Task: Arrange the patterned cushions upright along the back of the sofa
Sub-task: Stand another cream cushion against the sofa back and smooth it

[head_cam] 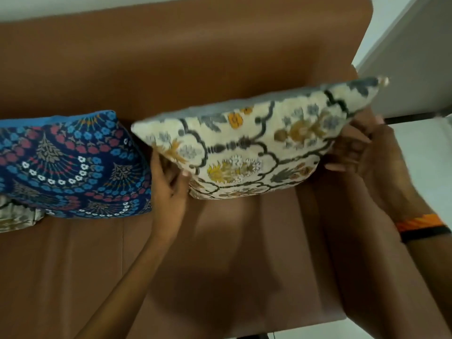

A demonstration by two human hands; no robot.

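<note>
Cream cushion (244,148) is hanging tilted just above the seat, near the sofa (195,57) back. Left hand (168,187) & right hand (362,152) fingers are gripping its ends. Blue cushion (73,165) is already standing at the back; cream one isn't set yet.

Right cushion (244,148) is showing cream ground, grey lattice, mustard flowers — left cushion (73,162) is showing navy with blue, red, white blossoms; sofa (171,69) is reading plain brown.
</note>
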